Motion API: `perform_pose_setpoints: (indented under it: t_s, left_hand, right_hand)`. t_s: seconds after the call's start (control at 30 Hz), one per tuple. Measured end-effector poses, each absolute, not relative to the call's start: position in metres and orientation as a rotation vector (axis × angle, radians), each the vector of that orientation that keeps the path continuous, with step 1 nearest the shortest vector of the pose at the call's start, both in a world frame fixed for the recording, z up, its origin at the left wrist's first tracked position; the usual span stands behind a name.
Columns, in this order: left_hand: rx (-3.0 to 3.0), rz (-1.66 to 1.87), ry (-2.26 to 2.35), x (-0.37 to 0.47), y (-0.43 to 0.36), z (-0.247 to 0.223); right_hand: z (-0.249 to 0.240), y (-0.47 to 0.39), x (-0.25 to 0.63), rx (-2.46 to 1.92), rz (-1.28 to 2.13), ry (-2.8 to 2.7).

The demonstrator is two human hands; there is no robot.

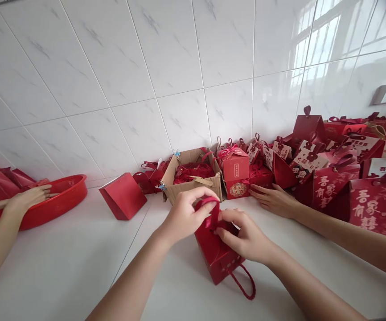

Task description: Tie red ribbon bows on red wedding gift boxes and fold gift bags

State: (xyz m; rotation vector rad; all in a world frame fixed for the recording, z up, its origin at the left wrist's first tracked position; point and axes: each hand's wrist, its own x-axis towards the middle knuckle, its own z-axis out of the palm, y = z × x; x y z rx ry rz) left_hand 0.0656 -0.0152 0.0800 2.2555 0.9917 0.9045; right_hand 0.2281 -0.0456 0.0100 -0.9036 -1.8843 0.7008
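Note:
A red gift box (215, 256) with a cord handle stands on the white table in front of me. Above its top, my left hand (191, 214) pinches a loop of red ribbon (215, 213). My right hand (246, 236) is closed on the lower part of the same ribbon, close to the lid. The cord handle (251, 290) hangs out at the box's lower right.
Behind stands a cardboard box (169, 183) of red ribbons, with a plain red box (123, 196) to its left. Many red gift boxes (333, 183) fill the right. Other people's hands touch a red basket (54, 207) at left and a box (261, 176) at right.

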Motion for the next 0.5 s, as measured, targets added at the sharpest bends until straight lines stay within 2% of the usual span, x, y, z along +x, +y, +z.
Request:
perform_pose_setpoints:
  t_s: [0.1,0.23,0.27,0.4,0.5]
  left_hand:
    - [2.264,0.964,1.059,0.074,0.002,0.067]
    - [2.364,1.463,1.344,0.066,0.006,0.047]
    - [2.36,1.467,1.366,0.062,0.003,0.043]
    - [2.237,1.065,1.125,0.052,-0.012,0.028]
    - [2.022,1.003,1.044,0.052,-0.017,0.02]
  right_hand:
    - [0.009,-0.045,0.227,-0.906,0.799,-1.799]
    - [0.005,-0.043,0.224,-0.895,0.956,-1.683]
    - [0.005,-0.043,0.223,-0.893,0.971,-1.674]
    - [0.004,-0.042,0.223,-0.917,0.946,-1.68]
    - [0.004,-0.042,0.223,-0.944,0.909,-1.687]
